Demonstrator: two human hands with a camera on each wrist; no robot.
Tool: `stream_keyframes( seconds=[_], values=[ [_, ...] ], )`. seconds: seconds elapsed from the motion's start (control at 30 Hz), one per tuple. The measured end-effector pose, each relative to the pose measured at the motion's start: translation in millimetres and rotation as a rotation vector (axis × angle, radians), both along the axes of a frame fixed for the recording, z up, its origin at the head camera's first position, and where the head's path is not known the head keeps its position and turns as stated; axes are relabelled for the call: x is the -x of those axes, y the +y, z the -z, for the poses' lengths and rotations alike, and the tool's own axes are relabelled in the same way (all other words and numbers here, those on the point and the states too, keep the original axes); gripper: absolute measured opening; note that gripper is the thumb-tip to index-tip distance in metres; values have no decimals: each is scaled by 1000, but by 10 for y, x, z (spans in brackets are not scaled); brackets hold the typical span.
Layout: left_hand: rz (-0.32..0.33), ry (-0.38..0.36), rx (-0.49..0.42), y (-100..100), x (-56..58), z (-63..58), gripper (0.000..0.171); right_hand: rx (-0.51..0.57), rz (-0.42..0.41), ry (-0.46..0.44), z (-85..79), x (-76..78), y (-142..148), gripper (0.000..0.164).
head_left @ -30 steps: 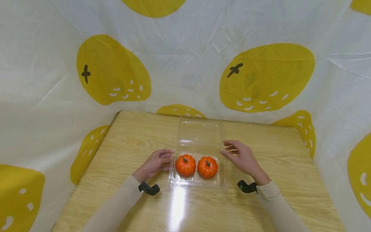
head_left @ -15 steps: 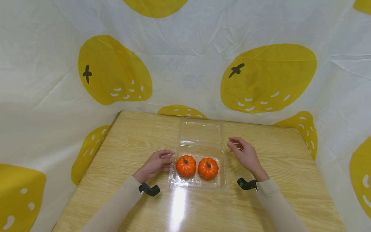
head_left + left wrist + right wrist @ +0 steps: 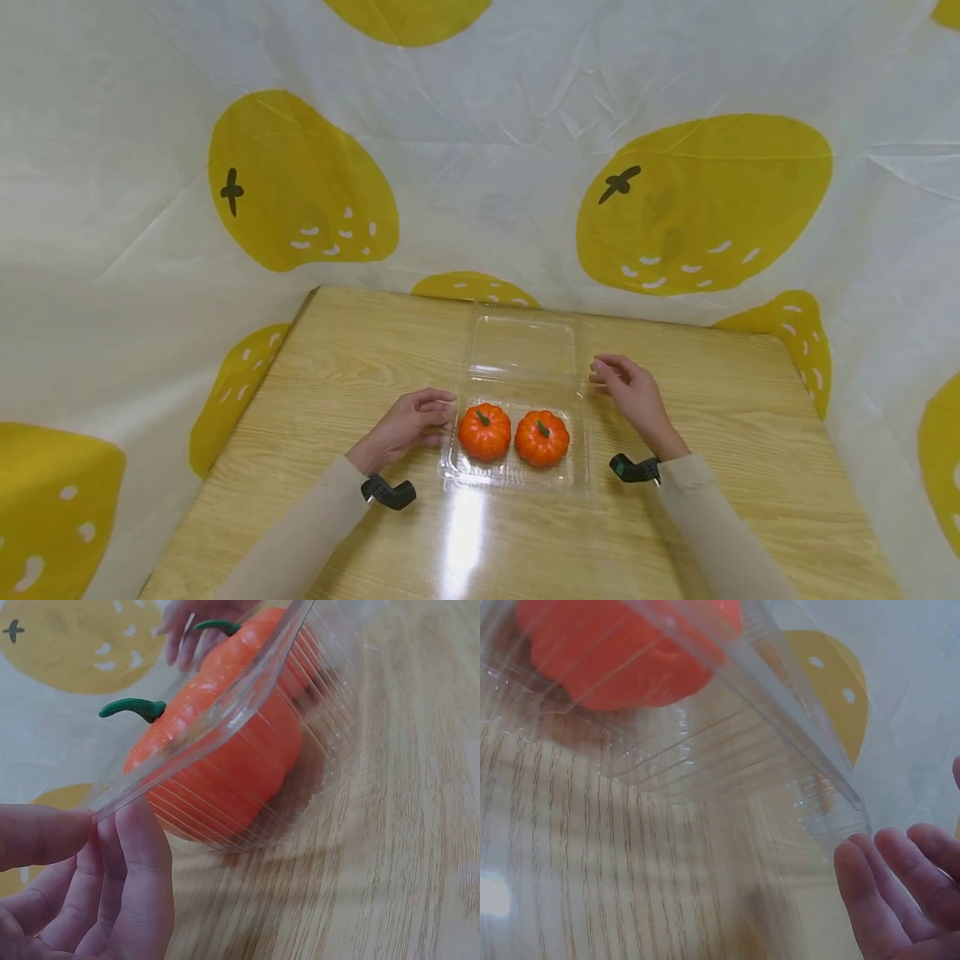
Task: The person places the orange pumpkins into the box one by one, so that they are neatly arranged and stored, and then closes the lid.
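Left hand: pinching rim of clear box. Right hand: relaxed, holding nothing, near box. Box: between hands, lid laid back, two pumpkins inside. Advisable: light, level pinch; thin plastic probably flexes.

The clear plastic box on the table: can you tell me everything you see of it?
The box looks like thin, transparent plastic: a ribbed tray joined to a lid that lies open on its far side. It sits on a wood-grained tabletop, with two orange pumpkins side by side in the tray. The left hand pinches the tray's rim; the right hand is near the opposite side, with no contact plain to see.
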State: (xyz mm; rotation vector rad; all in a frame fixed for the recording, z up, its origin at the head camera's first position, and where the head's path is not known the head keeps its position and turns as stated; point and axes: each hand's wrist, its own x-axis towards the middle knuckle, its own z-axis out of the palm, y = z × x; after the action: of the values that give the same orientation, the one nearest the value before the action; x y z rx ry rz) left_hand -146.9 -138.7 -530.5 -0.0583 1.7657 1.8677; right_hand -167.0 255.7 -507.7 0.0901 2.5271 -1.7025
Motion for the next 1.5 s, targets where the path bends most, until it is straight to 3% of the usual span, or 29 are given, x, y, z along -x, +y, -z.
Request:
stream_keyframes(
  seconds=[0.33,0.9,1.2,1.5],
  values=[
    [0,-7,-8,3,-8,-2,43,105,62,-57,74,70,-2,64],
    [-1,3,-20,1,-14,-13,42,272,43,-219,222,264,-40,68],
    [5,3,-11,3,-14,-28,43,435,22,-281,268,345,-41,64],
    [8,-1,11,-8,-14,-47,42,465,-5,-312,308,411,-30,64]
  ],
)
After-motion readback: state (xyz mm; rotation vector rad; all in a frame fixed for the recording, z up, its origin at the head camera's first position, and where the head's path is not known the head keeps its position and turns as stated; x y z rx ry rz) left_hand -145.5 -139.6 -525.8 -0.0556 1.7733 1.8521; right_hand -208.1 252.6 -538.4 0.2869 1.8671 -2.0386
